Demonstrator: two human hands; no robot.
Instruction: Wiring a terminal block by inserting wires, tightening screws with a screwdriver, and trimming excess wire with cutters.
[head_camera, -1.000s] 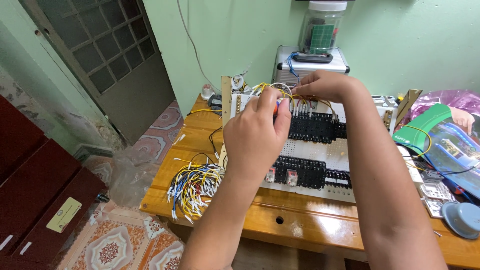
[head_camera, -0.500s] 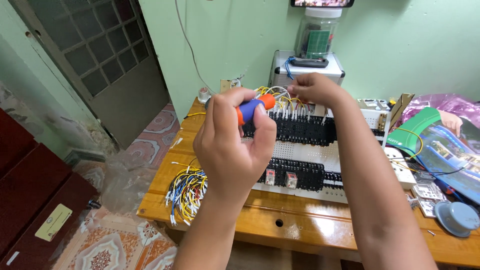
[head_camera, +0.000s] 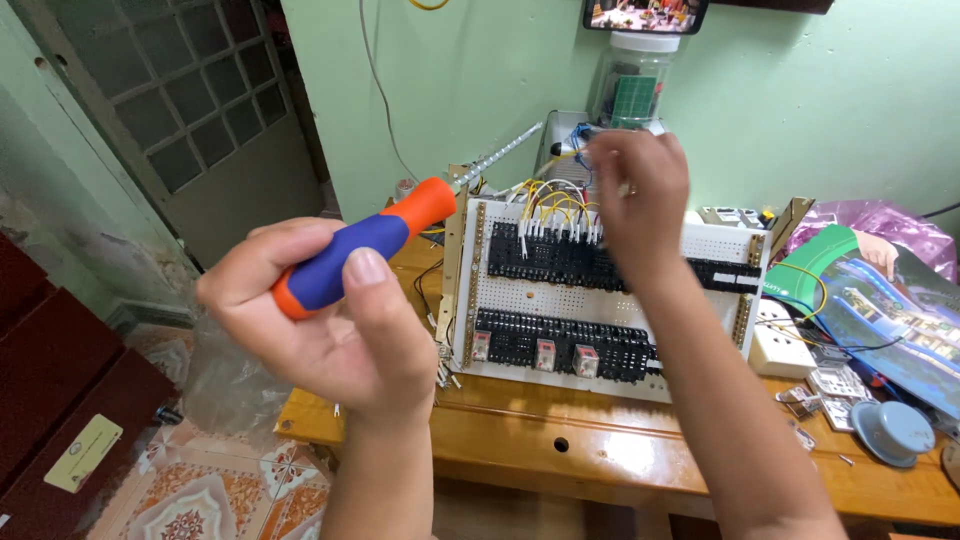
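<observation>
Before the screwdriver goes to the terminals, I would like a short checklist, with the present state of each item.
1. Screwdriver firmly in left hand: ok.
2. Tip aimed at the terminal blocks: not ok, it is raised and points away.
3. Right hand on the yellow wires: ok.
4. Which wire is pinched: cannot tell.
5. White panel upright on the wooden table: ok.

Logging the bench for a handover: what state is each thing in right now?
left hand: closed round the screwdriver handle
screwdriver: lifted off the bench, tilted, tip towards the wall
right hand: at the yellow wires, grip unclear
yellow wires: looped, plugged into the panel's top row
panel: propped upright on the wooden table
</observation>
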